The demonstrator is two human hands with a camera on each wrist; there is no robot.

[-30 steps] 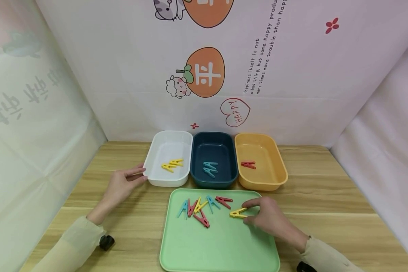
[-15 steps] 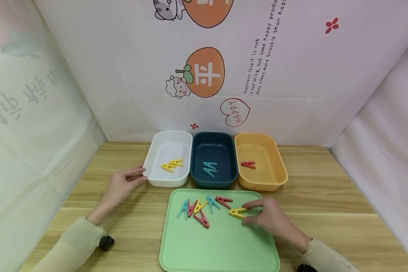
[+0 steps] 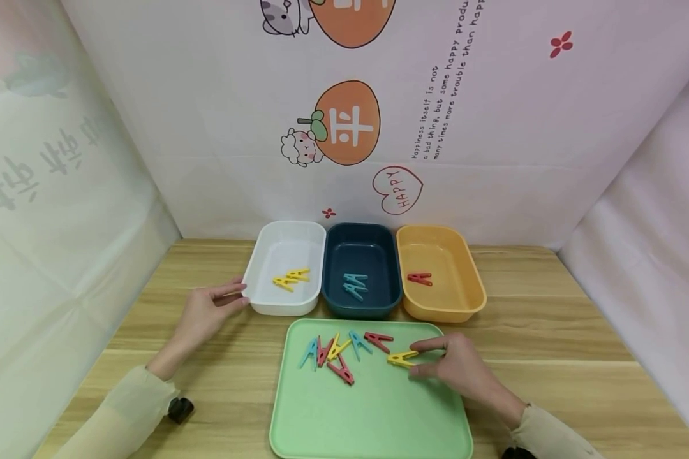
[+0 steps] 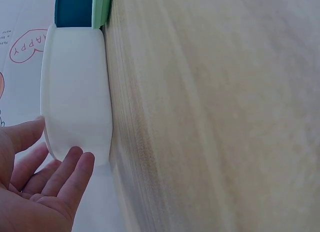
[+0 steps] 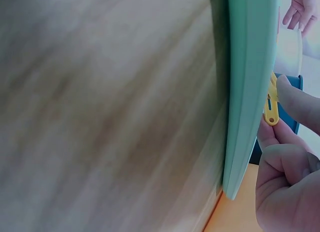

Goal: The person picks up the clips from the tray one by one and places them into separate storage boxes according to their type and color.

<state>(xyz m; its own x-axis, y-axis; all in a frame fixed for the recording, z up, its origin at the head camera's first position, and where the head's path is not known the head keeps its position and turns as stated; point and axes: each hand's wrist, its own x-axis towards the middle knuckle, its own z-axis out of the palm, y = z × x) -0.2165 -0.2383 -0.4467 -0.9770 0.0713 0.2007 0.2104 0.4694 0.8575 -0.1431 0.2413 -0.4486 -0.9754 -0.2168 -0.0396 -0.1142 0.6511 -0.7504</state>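
Note:
My right hand [image 3: 462,370] pinches a yellow clothespin [image 3: 399,359] between thumb and index finger, low over the right part of the green tray [image 3: 373,414]. In the right wrist view the thumb and a fingertip meet the clothespin [image 5: 271,109]. My left hand [image 3: 207,312] touches the outer left side of the white bin [image 3: 281,308], its fingers fairly straight. Left of the held clothespin, red clothespins [image 3: 342,371], blue clothespins [image 3: 358,343] and one yellow clothespin [image 3: 337,348] lie loosely grouped on the tray, some overlapping.
The white bin holds two yellow clothespins [image 3: 297,274]. Beside it, a dark blue bin [image 3: 358,255] has two blue clothespins [image 3: 354,287], and an orange bin [image 3: 444,312] has a red one. Behind the bins rises a printed cloth backdrop [image 3: 235,159].
My right hand has shifted only very slightly with the yellow clothespin. The left hand, bins and other clothespins stay where they were.

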